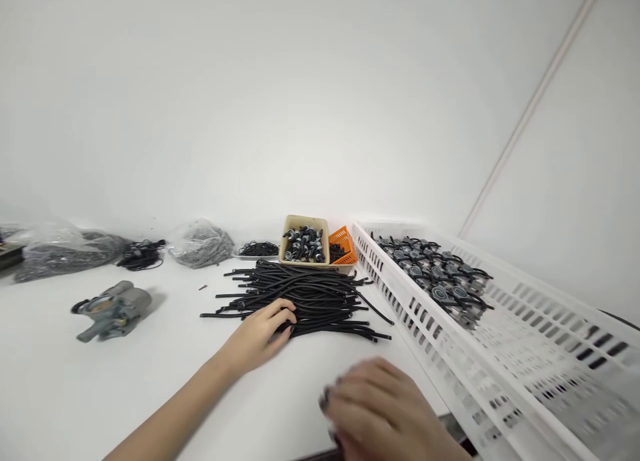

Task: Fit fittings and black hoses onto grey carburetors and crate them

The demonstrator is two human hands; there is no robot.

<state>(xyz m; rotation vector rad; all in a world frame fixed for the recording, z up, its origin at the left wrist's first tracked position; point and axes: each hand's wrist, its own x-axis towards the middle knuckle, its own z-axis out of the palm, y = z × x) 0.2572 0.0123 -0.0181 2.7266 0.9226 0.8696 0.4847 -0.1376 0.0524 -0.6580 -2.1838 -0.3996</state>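
Note:
My left hand (263, 333) reaches onto the near edge of a pile of black tubes (305, 291), its fingers curled against them. Nearer the camera is my right hand (377, 407), blurred, its fingers bent together around something dark that is mostly hidden. A grey-green metal part (114, 311) lies on the white table (170, 354) to the left of the tubes.
Behind the tubes stand a cream bin (327, 241) of small black and silver parts and a tilted orange basket (350, 244). At right, a long white crate (480, 354) holds rows of round parts (440, 291). Plastic bags (200, 243) line the wall.

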